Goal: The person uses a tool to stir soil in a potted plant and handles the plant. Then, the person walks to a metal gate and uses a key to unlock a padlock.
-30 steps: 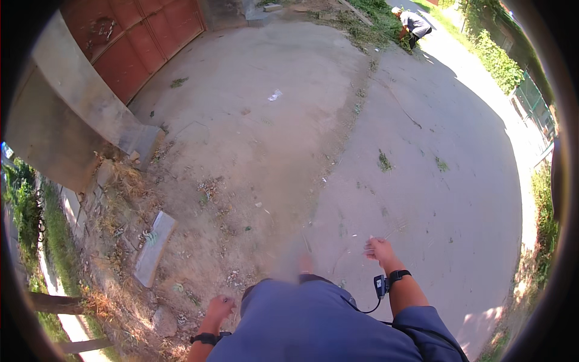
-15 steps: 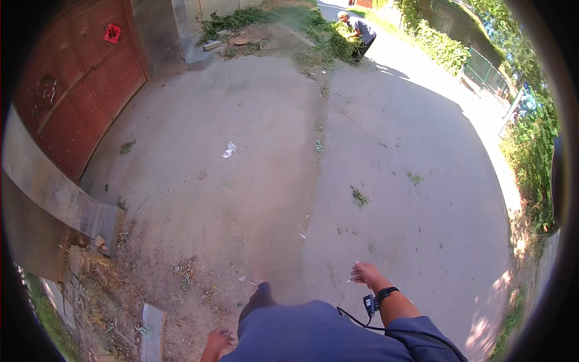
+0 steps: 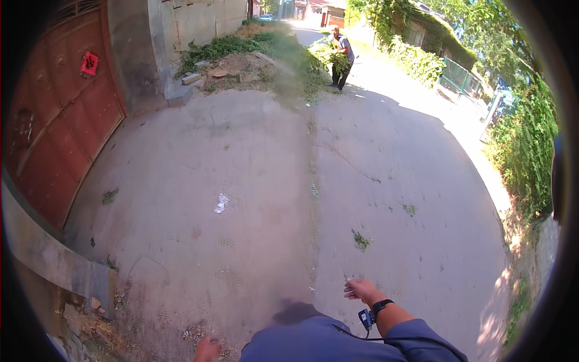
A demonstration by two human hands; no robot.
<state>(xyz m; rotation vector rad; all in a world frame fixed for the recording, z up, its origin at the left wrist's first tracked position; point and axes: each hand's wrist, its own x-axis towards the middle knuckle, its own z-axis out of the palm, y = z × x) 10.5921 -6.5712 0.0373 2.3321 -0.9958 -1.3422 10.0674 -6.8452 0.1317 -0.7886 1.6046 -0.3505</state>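
Note:
My right hand (image 3: 360,290) is held out over the pavement, its fingers curled together. A thin white stick like a cigarette (image 3: 347,279) shows small at the fingertips. The wrist carries a dark band with a small black device (image 3: 365,317) and a cable running from it. Low at my left side, my left hand (image 3: 208,350) hangs over the gritty ground; it is blurred and its fingers are hard to make out. Nothing can be seen in it.
Ahead, another person (image 3: 341,59) stands with an armful of leafy branches (image 3: 325,55). A pile of cut greenery (image 3: 229,54) and rubble lies by the wall. A red metal gate (image 3: 66,102) is left. White litter (image 3: 222,203) and leaf sprigs (image 3: 360,241) dot the pavement.
My view has tilted up. The person ahead has risen from a stoop with the branches in their arms. My right hand has shifted slightly left, and my left hand shows lower in the view.

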